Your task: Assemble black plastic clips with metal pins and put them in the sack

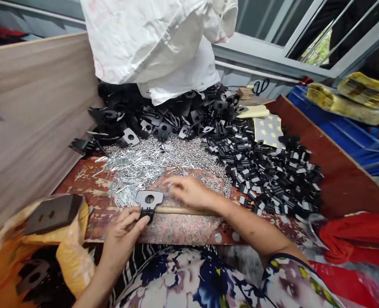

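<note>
My left hand (122, 233) pinches the lower end of a black plastic tag with a round hole (148, 201), holding it on the worn red table (80, 182). My right hand (189, 191) reaches flat over the heap of small silver metal pins (138, 164), fingertips curled at the pins; what they hold, if anything, is too small to see. A thin wooden stick (179, 210) lies under my right wrist, beside the tag.
A big pile of black tags (163, 115) sits at the back under a white sack (157, 42). Small black clips (272, 171) are heaped at the right. An orange bag (67, 256) with finished tags is at my left. Wooden boards wall both sides.
</note>
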`<state>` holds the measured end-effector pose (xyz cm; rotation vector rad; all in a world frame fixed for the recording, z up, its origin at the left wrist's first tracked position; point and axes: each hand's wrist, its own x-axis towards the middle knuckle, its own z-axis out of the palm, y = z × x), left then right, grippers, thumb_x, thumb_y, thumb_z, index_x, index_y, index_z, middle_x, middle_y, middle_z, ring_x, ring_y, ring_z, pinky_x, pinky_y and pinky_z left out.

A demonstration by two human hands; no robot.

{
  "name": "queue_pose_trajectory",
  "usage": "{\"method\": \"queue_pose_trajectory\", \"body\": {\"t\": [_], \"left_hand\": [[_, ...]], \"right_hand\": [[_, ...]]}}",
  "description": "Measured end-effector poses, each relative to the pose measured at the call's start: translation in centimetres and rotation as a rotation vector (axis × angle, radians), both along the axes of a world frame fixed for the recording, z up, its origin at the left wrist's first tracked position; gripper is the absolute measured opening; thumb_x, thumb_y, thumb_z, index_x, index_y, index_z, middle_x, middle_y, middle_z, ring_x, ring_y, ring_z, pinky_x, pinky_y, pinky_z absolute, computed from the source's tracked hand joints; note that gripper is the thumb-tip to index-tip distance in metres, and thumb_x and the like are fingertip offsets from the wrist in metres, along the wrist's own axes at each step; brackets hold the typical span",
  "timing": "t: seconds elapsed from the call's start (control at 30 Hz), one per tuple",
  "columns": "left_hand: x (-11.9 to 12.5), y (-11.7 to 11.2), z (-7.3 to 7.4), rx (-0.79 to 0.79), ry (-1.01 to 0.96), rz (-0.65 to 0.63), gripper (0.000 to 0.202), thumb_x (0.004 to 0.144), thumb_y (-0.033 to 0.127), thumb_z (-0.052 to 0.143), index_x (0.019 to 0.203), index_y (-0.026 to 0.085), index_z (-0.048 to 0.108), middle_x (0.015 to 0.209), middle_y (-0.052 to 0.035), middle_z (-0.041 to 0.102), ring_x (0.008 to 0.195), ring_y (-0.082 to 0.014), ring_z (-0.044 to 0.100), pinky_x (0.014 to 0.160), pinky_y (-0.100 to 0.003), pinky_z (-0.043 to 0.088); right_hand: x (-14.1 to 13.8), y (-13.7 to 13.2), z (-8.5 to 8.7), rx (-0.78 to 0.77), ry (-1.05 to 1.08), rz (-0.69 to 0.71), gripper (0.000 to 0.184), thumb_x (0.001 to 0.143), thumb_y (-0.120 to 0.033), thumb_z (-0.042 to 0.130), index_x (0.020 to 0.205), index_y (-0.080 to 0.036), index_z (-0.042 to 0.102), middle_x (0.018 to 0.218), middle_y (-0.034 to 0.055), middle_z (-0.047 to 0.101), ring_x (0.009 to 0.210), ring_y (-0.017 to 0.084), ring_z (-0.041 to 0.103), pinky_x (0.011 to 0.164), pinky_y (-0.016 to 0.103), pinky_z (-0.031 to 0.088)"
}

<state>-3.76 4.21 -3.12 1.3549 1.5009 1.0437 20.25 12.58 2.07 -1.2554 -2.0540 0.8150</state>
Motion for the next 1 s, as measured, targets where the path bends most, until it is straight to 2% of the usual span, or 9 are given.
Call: {"method": "queue_pose_trajectory", "body": {"t": [0.1, 0.17, 0.23, 0.33, 0.43, 0.57, 0.67, 0.83, 1.0], "left_hand": [[0.3, 0.1, 0.1, 0.076, 0.171, -0.045, 0.042, 0.083, 0.054, 0.066, 0.059, 0.021, 0.059, 0.094, -0.0074, 0.061, 0.098, -0.0278, 0.061, 0.088, -0.036, 0.048], [0.6, 0.2, 0.5, 0.087, 0.221, -0.06, 0.045, 0.085, 0.056, 0.062, 0.058, 0.021, 0.057, 0.094, -0.0072, 0.06, 0.096, -0.0278, 0.061, 0.088, -0.038, 0.047], [0.9, 0.3, 0.8, 0.066, 0.214, -0.073, 0.047, 0.086, 0.058, 0.061, 0.058, 0.021, 0.058, 0.094, -0.0076, 0.06, 0.098, -0.0282, 0.06, 0.09, -0.038, 0.047], [1.0, 0.2, 1.4, -0.022, 0.065, -0.004, 0.046, 0.082, 0.062, 0.067, 0.064, 0.02, 0.068, 0.102, -0.0086, 0.06, 0.101, -0.028, 0.058, 0.079, -0.033, 0.051], [1.1, -0.1, 2.3, -0.145, -0.229, 0.169, 0.043, 0.071, 0.061, 0.08, 0.079, 0.019, 0.076, 0.114, -0.0072, 0.058, 0.088, -0.0212, 0.057, 0.058, -0.024, 0.049], [1.7, -0.4, 3.8, -0.311, -0.498, 0.131, 0.04, 0.06, 0.049, 0.093, 0.08, 0.017, 0.078, 0.102, -0.0037, 0.06, 0.068, -0.0113, 0.055, 0.058, -0.022, 0.052], [2.5, -0.5, 4.3, -0.385, -0.559, 0.067, 0.037, 0.061, 0.045, 0.094, 0.081, 0.016, 0.08, 0.101, -0.0043, 0.061, 0.068, -0.0107, 0.056, 0.059, -0.023, 0.055], [4.8, -0.3, 4.3, -0.384, -0.614, -0.052, 0.03, 0.067, 0.044, 0.09, 0.076, 0.017, 0.079, 0.098, -0.0074, 0.063, 0.071, -0.014, 0.058, 0.062, -0.027, 0.059], [6.3, -0.1, 4.7, -0.338, -0.711, -0.129, 0.03, 0.069, 0.046, 0.087, 0.077, 0.019, 0.079, 0.097, -0.0086, 0.06, 0.077, -0.0178, 0.059, 0.061, -0.03, 0.061]], "right_hand": [[7.7, 5.2, 1.3, 0.104, -0.454, -0.399, 0.025, 0.102, -0.031, 0.054, 0.114, -0.025, 0.074, 0.09, 0.0045, 0.075, 0.072, 0.016, 0.064, 0.073, 0.034, 0.052], [12.2, 8.2, 1.8, 0.12, -0.542, -0.518, 0.023, 0.097, -0.032, 0.061, 0.108, -0.016, 0.073, 0.107, 0.0157, 0.072, 0.09, 0.024, 0.066, 0.08, 0.039, 0.051], [15.4, 9.9, 1.7, 0.111, -0.586, -0.561, 0.018, 0.09, -0.029, 0.069, 0.097, -0.014, 0.073, 0.106, 0.0169, 0.071, 0.093, 0.026, 0.065, 0.082, 0.038, 0.049], [18.0, 10.0, 0.9, 0.102, -0.618, -0.597, 0.017, 0.086, -0.02, 0.065, 0.1, -0.014, 0.072, 0.091, 0.0104, 0.071, 0.087, 0.023, 0.064, 0.083, 0.034, 0.047], [18.6, 8.4, 0.6, 0.154, -0.629, -0.65, 0.043, 0.086, -0.015, 0.056, 0.128, -0.012, 0.064, 0.098, 0.0119, 0.071, 0.091, 0.026, 0.064, 0.086, 0.037, 0.048], [17.9, 6.1, 0.7, 0.346, -0.525, -0.713, 0.043, 0.086, -0.015, 0.049, 0.124, -0.012, 0.07, 0.113, 0.0171, 0.066, 0.1, 0.029, 0.064, 0.091, 0.041, 0.05], [15.7, 4.4, 0.7, 0.267, -0.22, -0.699, 0.03, 0.086, -0.019, 0.051, 0.104, -0.015, 0.074, 0.098, 0.0113, 0.069, 0.086, 0.023, 0.065, 0.087, 0.039, 0.053], [6.8, -0.8, 0.3, 0.059, 0.317, -0.249, 0.028, 0.094, -0.026, 0.055, 0.118, -0.023, 0.069, 0.102, 0.0046, 0.069, 0.092, 0.018, 0.066, 0.082, 0.038, 0.057], [0.0, -4.9, -0.7, 0.242, 0.241, -0.035, 0.018, 0.09, -0.016, 0.056, 0.096, -0.025, 0.07, 0.09, 0.0009, 0.071, 0.092, 0.019, 0.067, 0.109, 0.055, 0.046]]}}
